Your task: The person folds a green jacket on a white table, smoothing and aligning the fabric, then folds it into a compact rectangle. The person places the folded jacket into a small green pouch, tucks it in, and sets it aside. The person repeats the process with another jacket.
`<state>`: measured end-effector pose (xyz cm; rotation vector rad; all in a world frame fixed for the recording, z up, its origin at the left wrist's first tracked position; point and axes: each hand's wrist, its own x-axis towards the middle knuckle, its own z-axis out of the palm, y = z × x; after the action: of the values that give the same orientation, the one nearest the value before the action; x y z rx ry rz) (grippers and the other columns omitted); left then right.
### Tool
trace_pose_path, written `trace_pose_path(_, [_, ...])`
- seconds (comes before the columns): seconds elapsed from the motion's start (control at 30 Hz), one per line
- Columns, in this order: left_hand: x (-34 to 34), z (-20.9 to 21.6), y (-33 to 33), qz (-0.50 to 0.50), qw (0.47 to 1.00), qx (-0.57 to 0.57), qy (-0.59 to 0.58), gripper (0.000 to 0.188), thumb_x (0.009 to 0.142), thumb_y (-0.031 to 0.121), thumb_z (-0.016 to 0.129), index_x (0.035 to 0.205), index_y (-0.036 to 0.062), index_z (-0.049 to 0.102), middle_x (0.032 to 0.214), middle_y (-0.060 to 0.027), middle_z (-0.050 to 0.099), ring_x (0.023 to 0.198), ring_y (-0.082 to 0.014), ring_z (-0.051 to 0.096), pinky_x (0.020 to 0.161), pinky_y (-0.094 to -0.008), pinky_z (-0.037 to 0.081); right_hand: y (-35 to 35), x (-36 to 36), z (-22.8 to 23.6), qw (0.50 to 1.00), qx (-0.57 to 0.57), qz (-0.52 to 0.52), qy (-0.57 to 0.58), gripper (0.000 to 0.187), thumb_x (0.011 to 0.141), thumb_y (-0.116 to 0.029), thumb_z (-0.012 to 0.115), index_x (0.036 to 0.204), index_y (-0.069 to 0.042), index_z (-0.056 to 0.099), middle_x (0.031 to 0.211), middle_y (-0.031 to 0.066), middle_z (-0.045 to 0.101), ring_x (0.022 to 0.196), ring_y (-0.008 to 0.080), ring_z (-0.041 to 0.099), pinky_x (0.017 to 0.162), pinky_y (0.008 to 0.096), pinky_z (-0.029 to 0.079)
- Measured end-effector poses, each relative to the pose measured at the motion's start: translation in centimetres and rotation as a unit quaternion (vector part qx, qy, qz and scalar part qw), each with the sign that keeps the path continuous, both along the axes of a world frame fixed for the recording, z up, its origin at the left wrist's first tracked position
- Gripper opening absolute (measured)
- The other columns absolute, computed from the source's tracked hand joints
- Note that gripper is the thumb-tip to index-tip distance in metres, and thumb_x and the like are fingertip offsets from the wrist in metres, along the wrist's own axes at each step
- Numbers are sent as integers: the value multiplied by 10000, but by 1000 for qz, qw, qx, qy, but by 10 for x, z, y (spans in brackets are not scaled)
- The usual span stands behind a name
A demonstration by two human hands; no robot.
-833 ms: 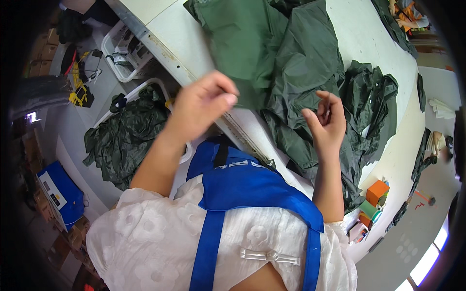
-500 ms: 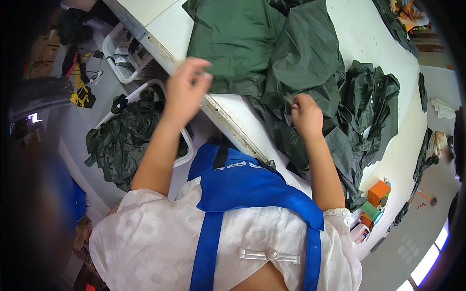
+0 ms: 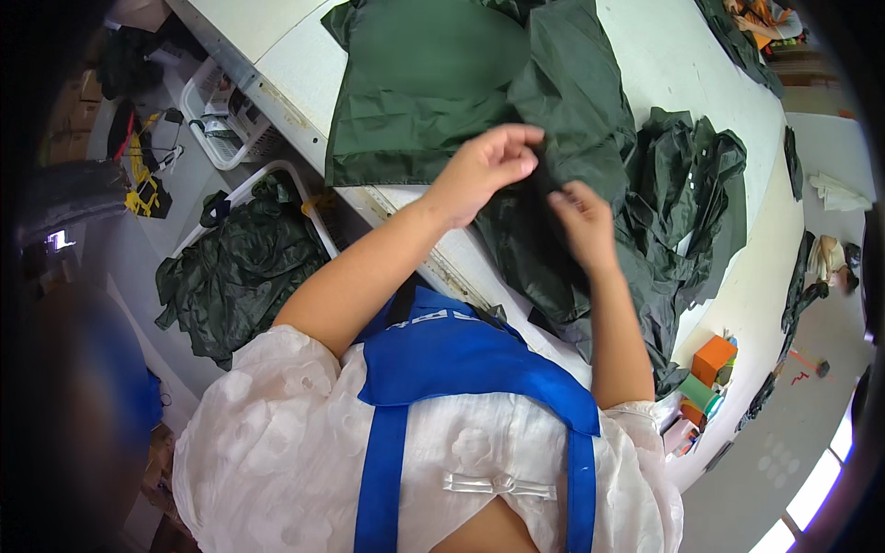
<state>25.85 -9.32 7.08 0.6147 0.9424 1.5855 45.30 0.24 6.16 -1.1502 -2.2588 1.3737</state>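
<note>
A dark green garment [image 3: 415, 120] of thin, shiny fabric lies spread on the white table, its hem toward me. My left hand [image 3: 484, 173] is over its right part, thumb and index finger apart, with nothing visible between them. Close by on the right, my right hand [image 3: 587, 224] has its fingers pinched together at a dark, creased fold [image 3: 544, 221] of the fabric. What those fingertips hold is blurred and too small to make out. Cloth hangs from the fold over the table's near edge.
More crumpled dark green fabric [image 3: 687, 203] lies to the right. Left of the table edge [image 3: 304, 129], a white basket [image 3: 304, 189] overflows with green cloth, and another white basket [image 3: 198, 115] stands behind it. An orange box [image 3: 713, 359] and green spool [image 3: 701, 394] sit at the right.
My left hand has moved right, from the table's left edge to beside my right hand. The right hand remains at the fold, slightly lower. The view has shifted a little.
</note>
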Motion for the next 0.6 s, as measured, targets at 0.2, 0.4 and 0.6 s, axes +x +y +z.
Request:
trace_pose_path(0.2, [6,26,-1,-21,994,7,105,277,903,23,525,1179,22,503,1050,-79,608,965,-146,575,868,-308,470,15,2,77,883,-362,-156,255,177,951,-240,556,845,-102,586,697,-59,570,470,14,352,433,171,269])
trace_pose_path(0.4, [39,39,3,82,979,21,183,372,863,4,613,1221,7,512,1114,-67,566,956,-125,566,844,-251,474,2,-2,81,886,-360,-178,231,184,957,-262,548,867,-108,591,695,-64,575,479,7,360,429,171,266])
trace_pose_path(0.6, [30,40,9,40,998,12,54,312,837,25,661,1134,5,568,934,-10,596,838,-78,560,774,-234,472,8,-1,84,990,-94,19,107,276,869,-169,641,1094,-12,600,1003,7,596,607,-3,401,532,171,311])
